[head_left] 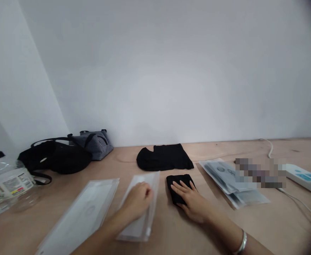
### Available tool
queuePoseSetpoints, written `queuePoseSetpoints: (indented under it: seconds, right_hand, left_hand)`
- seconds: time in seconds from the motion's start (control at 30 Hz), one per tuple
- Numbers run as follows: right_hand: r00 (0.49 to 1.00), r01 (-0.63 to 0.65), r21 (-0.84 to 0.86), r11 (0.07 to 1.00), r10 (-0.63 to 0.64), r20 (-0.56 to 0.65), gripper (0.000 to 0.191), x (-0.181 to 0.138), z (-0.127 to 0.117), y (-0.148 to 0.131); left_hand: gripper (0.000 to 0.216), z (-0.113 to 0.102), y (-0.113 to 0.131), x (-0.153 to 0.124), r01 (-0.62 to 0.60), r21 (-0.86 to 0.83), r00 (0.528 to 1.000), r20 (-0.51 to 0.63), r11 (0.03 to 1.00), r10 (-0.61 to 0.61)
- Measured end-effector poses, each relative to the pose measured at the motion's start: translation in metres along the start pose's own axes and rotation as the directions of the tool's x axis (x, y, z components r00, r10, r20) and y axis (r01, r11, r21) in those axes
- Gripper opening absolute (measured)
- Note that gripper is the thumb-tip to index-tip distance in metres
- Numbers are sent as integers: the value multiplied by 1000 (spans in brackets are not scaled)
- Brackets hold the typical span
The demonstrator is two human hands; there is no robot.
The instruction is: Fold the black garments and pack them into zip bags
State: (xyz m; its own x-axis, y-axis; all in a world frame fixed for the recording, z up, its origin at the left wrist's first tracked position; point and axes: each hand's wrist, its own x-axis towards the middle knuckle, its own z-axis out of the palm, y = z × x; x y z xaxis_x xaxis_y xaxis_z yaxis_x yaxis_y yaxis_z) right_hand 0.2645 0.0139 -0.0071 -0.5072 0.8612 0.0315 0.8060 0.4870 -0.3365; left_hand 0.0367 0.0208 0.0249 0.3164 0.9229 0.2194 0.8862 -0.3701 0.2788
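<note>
Plywood tabletop (166, 219) bears both hands at lower centre of the frame: the left hand (137, 201) curled closed atop a clear plastic sleeve (136, 230), the right hand (190, 202) open, flat on folded black fabric (182, 179).

Left hand (138, 202) curled on clear plastic sleeve (141, 226), right hand (191, 202) flat on folded black cloth (178, 184). Second sleeve (78, 216) just left, stack of packets (224, 177) right. Black garment (163, 157), black bag (54, 157), striped bag (97, 144), plastic jar (6, 184) on wooden table (214, 152).
</note>
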Motion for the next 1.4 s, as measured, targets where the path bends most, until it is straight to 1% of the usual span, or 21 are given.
queuePoseSetpoints:
  seconds: [0.1, 0.17, 0.27, 0.33, 0.4, 0.47, 0.53, 0.63, 0.7, 0.77, 0.83, 0.93, 1.07, 1.1, 1.17, 1.23, 1.27, 1.3, 1.37, 1.4]
  right_hand:
    - [993, -76, 59, 995, 81, -89, 55, 3, 4, 5]
    - [981, -118, 97, 988, 131, -145, 55, 5, 6, 7]
    - [969, -118, 102, 988, 137, -208, 53, 4, 7, 5]
    - [975, -64, 52, 997, 73, -209, 52, 2, 5, -1]
    - [987, 26, -1, 1000, -26, -161, 53, -2, 2, -8]
    - [990, 109, -16, 994, -110, -91, 54, -4, -4, -12]
    - [986, 158, -3, 987, -158, -47, 50, -4, -10, -11]
    - [982, 187, 44, 981, -187, -11, 45, 0, -16, -6]
    - [985, 170, 91, 981, -171, -2, 50, 4, -15, -4]
    - [994, 111, 125, 986, -109, -19, 60, 7, -12, -4]
    - [998, 42, 131, 991, -36, -48, 64, 11, -7, -6]
    - [997, -15, 101, 995, 22, -69, 60, 18, 0, -12]
    - [999, -36, 69, 997, 38, -36, 53, 22, 6, -23]
    - [1000, -21, 79, 997, 22, -22, 49, 20, 5, -26]
    - [998, 60, 137, 989, -60, -9, 40, 14, -1, -31]
    - [990, 138, 188, 972, -133, -40, 37, 5, -10, -34]
    - [990, 134, 175, 975, -125, -65, 36, 1, -14, -35]
    - [992, 97, 132, 987, -86, -89, 33, -4, -19, -35]
    - [992, -4, -12, 1000, 3, -123, 28, -10, -25, -32]
    - [991, -23, -81, 996, 12, -132, 27, -13, -26, -30]
  left_hand:
    - [19, 38, 24, 9, -12, -46, 1000, 0, 999, 12]
    - [18, 56, 31, 15, 1, -59, 1000, -24, 998, -3]
    - [18, 69, 30, 22, 6, -86, 998, -55, 996, -11]
    - [18, 71, 26, 24, -6, -109, 998, -63, 994, -1]
    - [17, 71, 23, 24, -15, -132, 998, -66, 991, 6]
    - [18, 71, 22, 24, -19, -154, 998, -63, 988, 9]
    - [18, 70, 21, 23, -28, -182, 998, -59, 983, 17]
    - [18, 70, 19, 23, -52, -236, 998, -57, 970, 39]
    - [18, 70, 18, 23, -68, -278, 996, -67, 958, 51]
    - [18, 70, 16, 24, -81, -322, 995, -82, 943, 57]
    - [18, 71, 16, 24, -90, -365, 993, -102, 927, 56]
    - [22, 71, 18, 25, -101, -415, 989, -137, 904, 48]
    - [23, 65, 22, 24, -140, -436, 983, -170, 889, 72]
    - [22, 61, 23, 23, -158, -435, 981, -169, 887, 92]
    - [22, 51, 23, 21, -202, -435, 977, -158, 877, 146]
    - [21, 39, 24, 21, -280, -420, 960, -130, 863, 248]
    - [20, 33, 26, 21, -336, -391, 941, -109, 857, 319]
    - [18, 28, 28, 22, -402, -344, 913, -84, 849, 398]
    - [16, 22, 33, 25, -531, -205, 842, -26, 822, 538]
    - [15, 20, 36, 26, -575, -130, 815, -7, 808, 579]
